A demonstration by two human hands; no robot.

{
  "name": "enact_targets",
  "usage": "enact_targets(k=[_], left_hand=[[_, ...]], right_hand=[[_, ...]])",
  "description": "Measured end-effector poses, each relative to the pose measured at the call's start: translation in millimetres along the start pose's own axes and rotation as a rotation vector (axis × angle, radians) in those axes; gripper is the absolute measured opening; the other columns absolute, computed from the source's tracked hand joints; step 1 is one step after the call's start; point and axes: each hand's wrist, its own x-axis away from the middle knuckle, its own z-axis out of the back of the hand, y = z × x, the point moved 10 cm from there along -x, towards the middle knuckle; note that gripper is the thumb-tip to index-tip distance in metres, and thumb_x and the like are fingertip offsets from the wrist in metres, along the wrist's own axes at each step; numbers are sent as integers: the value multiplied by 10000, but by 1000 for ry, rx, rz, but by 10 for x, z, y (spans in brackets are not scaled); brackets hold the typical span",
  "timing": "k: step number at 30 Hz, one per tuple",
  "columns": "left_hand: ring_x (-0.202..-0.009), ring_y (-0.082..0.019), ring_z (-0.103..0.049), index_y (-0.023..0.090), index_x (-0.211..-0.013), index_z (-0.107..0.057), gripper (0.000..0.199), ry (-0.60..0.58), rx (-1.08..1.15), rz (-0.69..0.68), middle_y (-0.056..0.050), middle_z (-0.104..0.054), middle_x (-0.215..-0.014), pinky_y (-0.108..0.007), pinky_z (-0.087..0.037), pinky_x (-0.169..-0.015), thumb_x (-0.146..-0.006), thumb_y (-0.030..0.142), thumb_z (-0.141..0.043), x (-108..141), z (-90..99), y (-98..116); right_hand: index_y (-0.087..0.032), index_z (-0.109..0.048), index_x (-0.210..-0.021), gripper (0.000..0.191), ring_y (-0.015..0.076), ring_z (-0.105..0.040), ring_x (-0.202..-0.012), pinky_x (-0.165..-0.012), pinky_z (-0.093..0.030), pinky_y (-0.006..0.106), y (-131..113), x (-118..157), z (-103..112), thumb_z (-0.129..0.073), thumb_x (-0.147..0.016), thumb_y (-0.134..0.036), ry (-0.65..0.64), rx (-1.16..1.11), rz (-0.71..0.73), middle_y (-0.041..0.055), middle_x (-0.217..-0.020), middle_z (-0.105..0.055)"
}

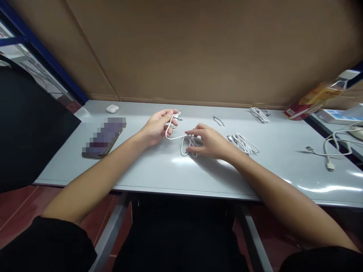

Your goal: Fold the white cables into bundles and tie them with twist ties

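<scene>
A thin white cable [176, 138] runs in loops between my two hands, just above the grey table top [181, 170]. My left hand [157, 126] grips its upper part, with a loop around the fingers and a small connector end showing near the fingertips. My right hand [204, 141] pinches the lower coils [188, 147] between thumb and fingers, close to the table. Right of that hand lies a bundled white cable [242, 143], nearly touching the fingers' side of the arm. Part of the cable is hidden behind my fingers.
A white earbud case [112, 108] and a blurred phone [103, 138] lie at the left. Farther back are a white cable bundle [259, 115] and a thin black wire [218, 121]. A loose white cable [329, 147], snack packet [314, 100] and cardboard wall [181, 49] bound the right and back.
</scene>
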Motion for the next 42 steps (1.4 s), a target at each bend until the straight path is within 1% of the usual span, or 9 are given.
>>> enact_targets(k=[12,16,19,23,26,30,34,38,42], left_hand=[[-350,7,-339,186,-1230,-675,256,-89,107,62,7,-631,-796,-150,-197,-311,-1051,344,-584,81,-73,88],[-322,14,-353,157,-1247,-655,254,-140,162,62,15,-639,-779,-138,-209,-303,-1058,309,-580,112,-153,103],[-310,2,-381,131,-1262,-645,273,-251,193,81,0,-674,-766,-143,-248,-304,-1068,304,-561,143,-314,25],[-303,-23,-424,125,-1284,-638,309,-409,199,129,-23,-712,-736,-152,-293,-312,-1071,333,-557,223,-532,-85],[-294,-18,-423,131,-1280,-643,307,-455,207,138,-14,-714,-720,-135,-278,-311,-1058,335,-587,288,-592,-40],[-242,-10,-336,138,-1227,-661,270,-409,312,107,10,-687,-676,-141,-173,-265,-1104,259,-454,305,-474,181],[-195,-11,-213,181,-1220,-667,461,-308,471,52,39,-643,-605,-168,-81,-246,-1123,187,-216,232,-171,414],[-204,-10,-147,249,-1320,-637,472,-194,595,14,65,-634,-599,-204,-74,-256,-1129,219,-207,165,119,528],[-248,-17,-88,260,-1347,-606,452,-185,662,-37,89,-628,-602,-224,-44,-272,-1136,226,-208,185,186,626]], right_hand=[[-221,-610,-1469,666,253,-645,-958,-894,-509,389,56,-1,-6,-784,-856,-416,-23,0,-63,118,-1195,-610],[-278,-573,-1508,626,205,-618,-862,-850,-507,369,-6,-13,-24,-717,-900,-325,-4,-17,47,83,-1129,-589],[-326,-559,-1515,590,175,-578,-780,-792,-492,345,-79,-11,-93,-656,-933,-302,-24,9,119,64,-1098,-569],[-263,-617,-1420,504,169,-549,-744,-755,-469,341,-88,-12,-167,-670,-933,-379,-55,48,95,88,-1140,-567],[-241,-630,-1400,521,180,-558,-758,-740,-453,335,-75,-18,-175,-689,-927,-452,-51,78,66,105,-1158,-567],[-242,-695,-1334,439,176,-581,-775,-780,-448,331,-30,-33,-173,-622,-982,-495,-63,71,46,102,-1149,-589],[-234,-759,-1233,388,193,-612,-851,-822,-449,325,3,-48,-117,-523,-1038,-473,-90,6,74,89,-1064,-633],[-205,-789,-1144,290,195,-598,-829,-764,-426,310,48,-61,-35,-586,-988,-342,-110,19,87,78,-961,-655],[-199,-782,-1092,241,197,-572,-793,-714,-390,300,159,-69,48,-628,-908,-229,-99,83,19,50,-833,-645]])
